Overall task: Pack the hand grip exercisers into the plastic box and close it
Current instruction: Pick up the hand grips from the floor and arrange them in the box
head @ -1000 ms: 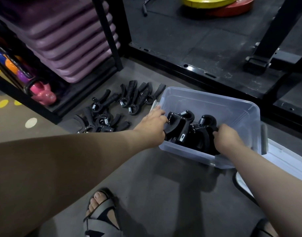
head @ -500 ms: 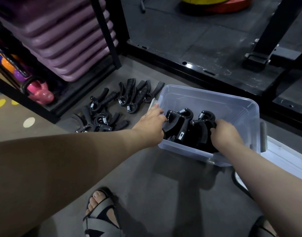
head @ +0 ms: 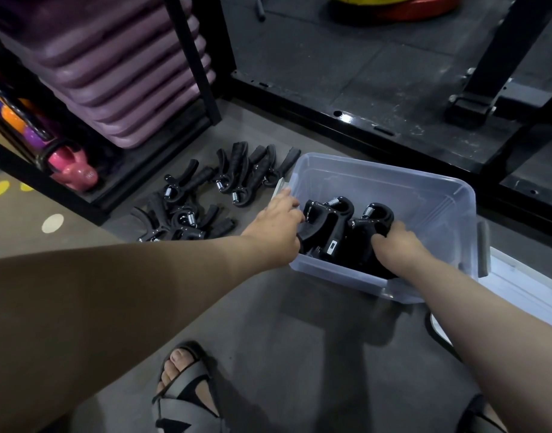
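The clear plastic box [head: 424, 201] is parked on the floor right beside the loose hand grip exercisers [head: 205, 198], probably so reaches stay short. Its lid [head: 524, 285] is left off at the right. Packed exercisers [head: 331, 226] are grasped by the left hand [head: 276, 226] and right hand [head: 396, 245], likely to nest them tighter.

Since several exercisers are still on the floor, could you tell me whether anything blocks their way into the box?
Nothing visible does. The loose exercisers lie just left of the plastic box, which is open on top; its lid lies off to the right.
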### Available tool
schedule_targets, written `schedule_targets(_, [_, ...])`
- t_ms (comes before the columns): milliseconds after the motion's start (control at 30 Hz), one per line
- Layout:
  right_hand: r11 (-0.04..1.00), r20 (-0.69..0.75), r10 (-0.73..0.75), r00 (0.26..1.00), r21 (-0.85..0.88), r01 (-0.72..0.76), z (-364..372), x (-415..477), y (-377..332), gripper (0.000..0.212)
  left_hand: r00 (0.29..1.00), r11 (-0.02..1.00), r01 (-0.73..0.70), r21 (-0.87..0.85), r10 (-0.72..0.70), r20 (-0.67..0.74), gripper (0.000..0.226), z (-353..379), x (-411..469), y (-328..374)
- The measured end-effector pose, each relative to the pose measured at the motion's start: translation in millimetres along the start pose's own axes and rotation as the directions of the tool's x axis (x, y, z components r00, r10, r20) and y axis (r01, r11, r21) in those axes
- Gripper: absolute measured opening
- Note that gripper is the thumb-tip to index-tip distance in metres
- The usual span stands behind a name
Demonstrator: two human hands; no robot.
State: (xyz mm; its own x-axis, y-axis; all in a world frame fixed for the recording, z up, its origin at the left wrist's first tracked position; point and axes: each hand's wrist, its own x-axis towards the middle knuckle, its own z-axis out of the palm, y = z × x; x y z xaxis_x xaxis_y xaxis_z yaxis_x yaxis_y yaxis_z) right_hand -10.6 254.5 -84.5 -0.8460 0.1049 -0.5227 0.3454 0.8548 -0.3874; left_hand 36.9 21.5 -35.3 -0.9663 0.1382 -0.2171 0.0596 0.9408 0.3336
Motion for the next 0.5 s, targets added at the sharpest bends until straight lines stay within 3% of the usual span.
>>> schedule_targets(167, [1.0, 0.009, -0.021, 1.0, -0.015, 0.021, -3.0, 1.2, 4.3, 0.042, 1.0, 1.0, 0.001, 0.008, -0.001, 0.005, 0.047, 0.3, 0.6, -0.5])
schedule_targets(500, [0.994, 0.002, -0.067, 0.998, -0.085, 0.067, -4.1, 0.4, 11.6, 0.041, 1.0, 1.0, 0.006, 0.017, -0.007, 0.016, 0.046, 0.6, 0.7, -0.5])
